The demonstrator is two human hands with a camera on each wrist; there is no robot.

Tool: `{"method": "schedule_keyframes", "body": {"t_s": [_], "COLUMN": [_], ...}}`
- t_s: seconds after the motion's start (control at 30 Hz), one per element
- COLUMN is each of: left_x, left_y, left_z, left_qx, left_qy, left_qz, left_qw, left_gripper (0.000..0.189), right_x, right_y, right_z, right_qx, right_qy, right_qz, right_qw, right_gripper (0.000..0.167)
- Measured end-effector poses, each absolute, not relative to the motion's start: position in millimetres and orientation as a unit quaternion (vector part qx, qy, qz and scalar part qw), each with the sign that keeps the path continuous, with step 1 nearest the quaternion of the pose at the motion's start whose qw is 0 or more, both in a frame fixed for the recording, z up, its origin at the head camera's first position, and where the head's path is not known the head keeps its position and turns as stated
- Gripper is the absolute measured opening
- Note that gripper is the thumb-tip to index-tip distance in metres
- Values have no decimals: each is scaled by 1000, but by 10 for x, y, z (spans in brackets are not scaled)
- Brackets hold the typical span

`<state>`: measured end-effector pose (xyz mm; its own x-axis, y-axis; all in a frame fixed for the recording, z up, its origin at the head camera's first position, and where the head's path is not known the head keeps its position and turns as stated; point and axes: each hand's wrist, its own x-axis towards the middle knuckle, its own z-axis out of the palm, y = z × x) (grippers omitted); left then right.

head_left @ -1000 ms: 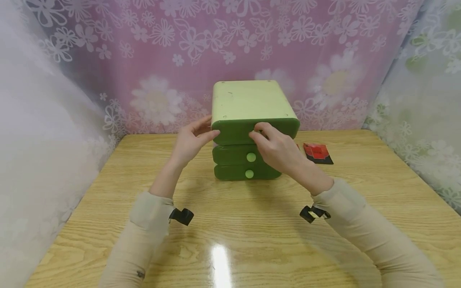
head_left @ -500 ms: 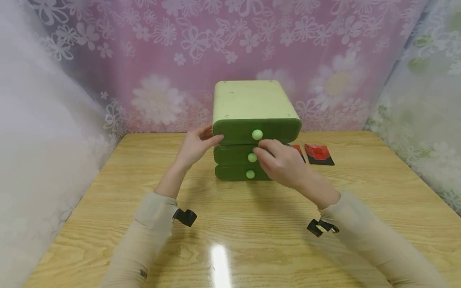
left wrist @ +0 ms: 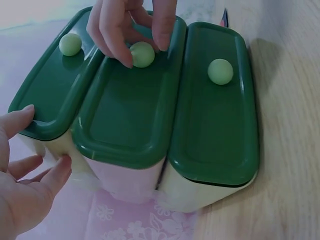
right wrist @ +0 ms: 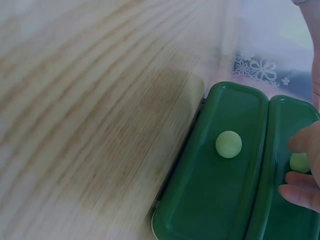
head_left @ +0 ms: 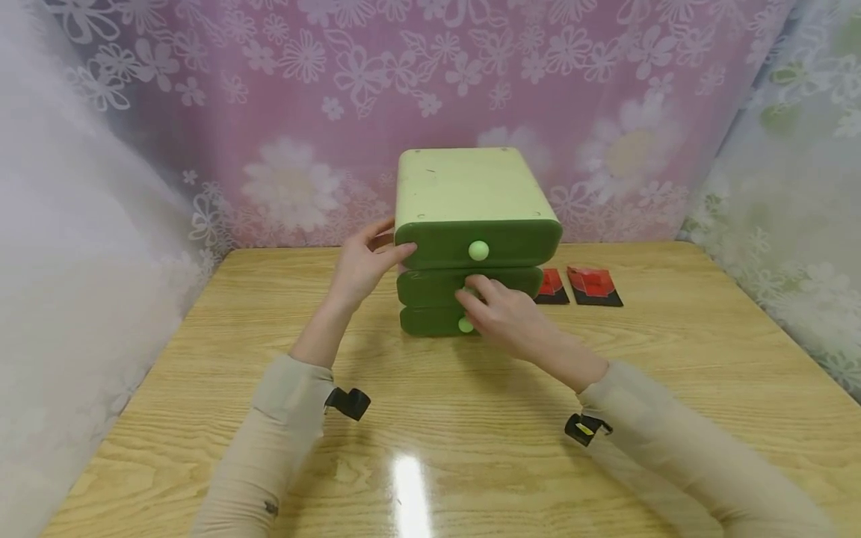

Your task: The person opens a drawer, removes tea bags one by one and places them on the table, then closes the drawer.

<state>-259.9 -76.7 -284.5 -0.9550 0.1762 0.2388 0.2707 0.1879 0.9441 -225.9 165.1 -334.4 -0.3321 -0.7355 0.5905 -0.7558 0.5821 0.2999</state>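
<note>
A small drawer cabinet [head_left: 471,187] with a pale yellow-green top stands on the table, its three dark green drawer fronts stacked one above another. Each front has a round light green knob. My right hand [head_left: 504,317] is at the middle drawer, fingers and thumb on either side of its drawer knob [left wrist: 143,54]. The top knob [head_left: 478,250] is uncovered, and the bottom knob [right wrist: 228,144] shows below the hand. At the cabinet's left side rests my left hand [head_left: 359,269], thumb on the top drawer front [left wrist: 60,95], fairly straight fingers against the side wall.
Two red and black packets [head_left: 595,287] lie on the wooden table [head_left: 430,418] to the cabinet's right, the nearer one partly behind it. A pink floral curtain [head_left: 323,127] hangs close behind, with pale curtains at both sides.
My right hand has moved down from the top drawer knob to the middle one, uncovering the top knob. The left hand stays at the cabinet's left side.
</note>
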Motion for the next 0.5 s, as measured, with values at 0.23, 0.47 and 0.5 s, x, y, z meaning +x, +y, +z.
{"method": "schedule_keyframes", "body": {"t_s": [0.23,0.47,0.5], "left_x": [-2582,-2590,-2590], "left_y": [-779,-783,-785], "left_z": [-2757,-2730,-2724], "left_qx": [-163,-160,-158], "left_qy": [-753,-770,-776], "left_qz": [-635,-615,-607], "left_qw": [51,57,60], "left_gripper": [61,55,54], "right_x": [-2299,-2320,-2319], "right_y": [1611,1610,1614], "right_z": [-3328,-3326,-3327], "right_qx": [462,471,472], "right_qy": [-810,-806,-806], "right_qz": [12,12,12], "right_qw": [360,358,357], "right_gripper": [25,22,22]}}
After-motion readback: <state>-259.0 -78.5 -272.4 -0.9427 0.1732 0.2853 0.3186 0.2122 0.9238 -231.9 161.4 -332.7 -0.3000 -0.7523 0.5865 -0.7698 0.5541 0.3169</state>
